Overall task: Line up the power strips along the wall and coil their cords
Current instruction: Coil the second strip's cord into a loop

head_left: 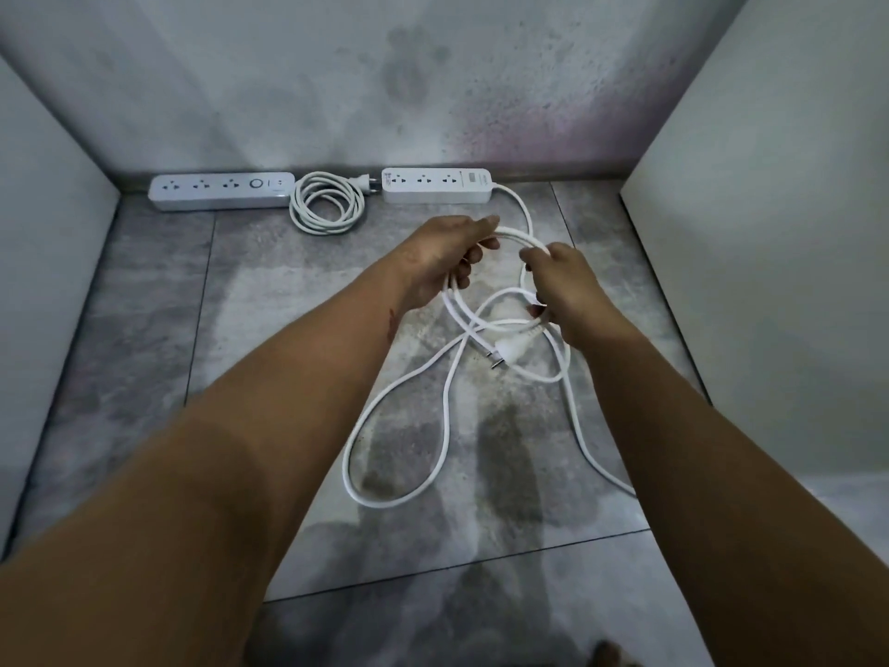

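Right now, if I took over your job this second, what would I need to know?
Hands: left hand grips the first loops of the loose cord; right hand pinches the same cord.
Things: left power strip and right power strip lie end to end along the wall.
Done: the coiled cord lies between them.
Left: the rest of the loose cord sprawls on the floor with its plug; wind it up.

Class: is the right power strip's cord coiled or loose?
Mostly loose: left hand and right hand hold a loop of cord; slack sprawls over floor.
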The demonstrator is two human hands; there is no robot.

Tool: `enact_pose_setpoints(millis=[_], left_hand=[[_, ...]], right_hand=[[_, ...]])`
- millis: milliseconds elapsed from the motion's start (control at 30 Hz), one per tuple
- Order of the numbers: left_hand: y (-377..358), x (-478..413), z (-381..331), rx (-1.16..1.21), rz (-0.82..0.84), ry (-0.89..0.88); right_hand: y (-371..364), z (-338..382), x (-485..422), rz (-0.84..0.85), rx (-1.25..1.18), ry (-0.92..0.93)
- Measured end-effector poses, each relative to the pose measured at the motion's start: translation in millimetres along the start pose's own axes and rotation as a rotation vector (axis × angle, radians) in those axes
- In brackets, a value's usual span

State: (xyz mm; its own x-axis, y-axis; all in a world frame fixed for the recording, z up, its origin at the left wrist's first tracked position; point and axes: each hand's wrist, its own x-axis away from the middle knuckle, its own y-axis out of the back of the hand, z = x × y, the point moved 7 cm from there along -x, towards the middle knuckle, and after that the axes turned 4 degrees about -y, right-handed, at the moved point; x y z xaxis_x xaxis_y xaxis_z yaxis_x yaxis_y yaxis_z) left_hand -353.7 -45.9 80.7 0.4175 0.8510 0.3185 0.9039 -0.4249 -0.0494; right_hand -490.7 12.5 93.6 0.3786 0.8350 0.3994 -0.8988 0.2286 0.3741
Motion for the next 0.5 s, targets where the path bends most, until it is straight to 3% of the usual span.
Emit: enact_pose_setpoints(millis=[267,367,500], left_hand=[[-1.0,5.1,27.0,0.012,-0.037,0.094],[-4.8,9.7,37.4,-0.004,0.028,0.148],[-10.4,18.6,52.4,0.084,0.133,0.238]], right_hand=[[15.2,10.0,-4.9,-0.174,0.080,0.055],[18.3,14.7,-2.4,-0.241,0.103,0.119],[22.6,15.5,-3.4,-0.294,-0.044,0.126]])
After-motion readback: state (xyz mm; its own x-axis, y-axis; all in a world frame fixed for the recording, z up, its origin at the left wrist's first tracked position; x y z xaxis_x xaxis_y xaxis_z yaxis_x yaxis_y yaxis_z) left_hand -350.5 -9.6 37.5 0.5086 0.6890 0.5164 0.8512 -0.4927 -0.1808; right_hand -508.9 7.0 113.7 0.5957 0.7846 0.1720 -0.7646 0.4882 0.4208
